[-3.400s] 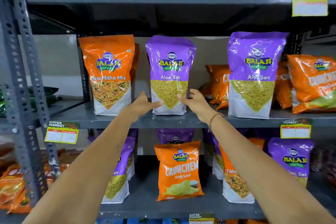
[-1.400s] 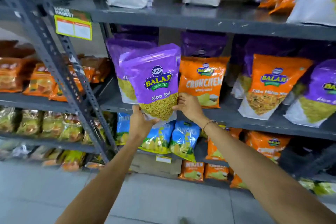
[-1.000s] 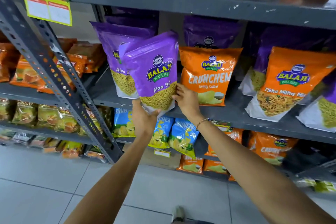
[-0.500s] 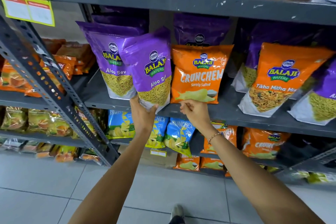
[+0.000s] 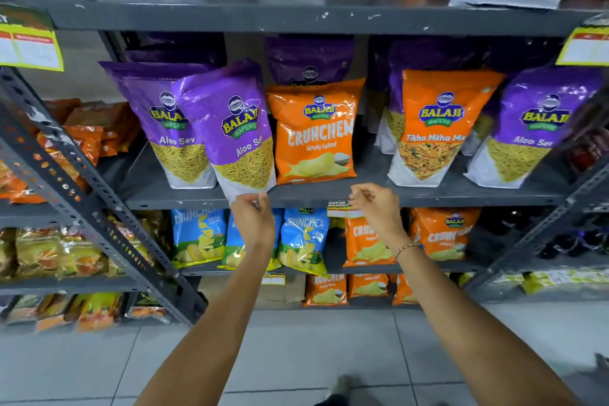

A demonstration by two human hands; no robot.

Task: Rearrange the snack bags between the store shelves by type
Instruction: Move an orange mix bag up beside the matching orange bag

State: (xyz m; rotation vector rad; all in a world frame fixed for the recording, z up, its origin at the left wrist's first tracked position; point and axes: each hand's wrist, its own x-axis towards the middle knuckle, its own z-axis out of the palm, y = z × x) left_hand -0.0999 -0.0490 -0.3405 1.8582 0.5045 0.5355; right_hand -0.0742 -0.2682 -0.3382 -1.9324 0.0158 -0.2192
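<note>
A glossy purple plastic Aloo Sev pouch (image 5: 230,128) with a yellow-and-green Balaji Wafers logo, a window of fine yellow noodle strands and a white base leans at the front edge of the grey metal middle shelf (image 5: 379,196), its top tipped to the left. The left hand (image 5: 253,224) pinches the pouch's white bottom corner between thumb and fingertips, closed on it just below the shelf lip. Behind and to the left of this pouch stands a second purple Aloo Sev pouch (image 5: 155,115), partly overlapped by it. Immediately to its right, touching or nearly so, is an orange foil Crunchem Simply Salted chip bag (image 5: 314,132) printed with pale chips. Farther right of the held pouch stand an orange Tikha Mitha Mix pouch (image 5: 435,125) and then another purple Aloo Sev pouch at the far right (image 5: 530,132), with more dark purple bags in shadow behind them, their labels hard to read. The right hand (image 5: 375,209), a beaded bracelet (image 5: 407,247) at its wrist, hovers below the Crunchem bag in front of the shelf edge, fingers loosely curled and holding nothing. Beneath the held pouch, blue chip bags (image 5: 303,237) fill the lower shelf.
</note>
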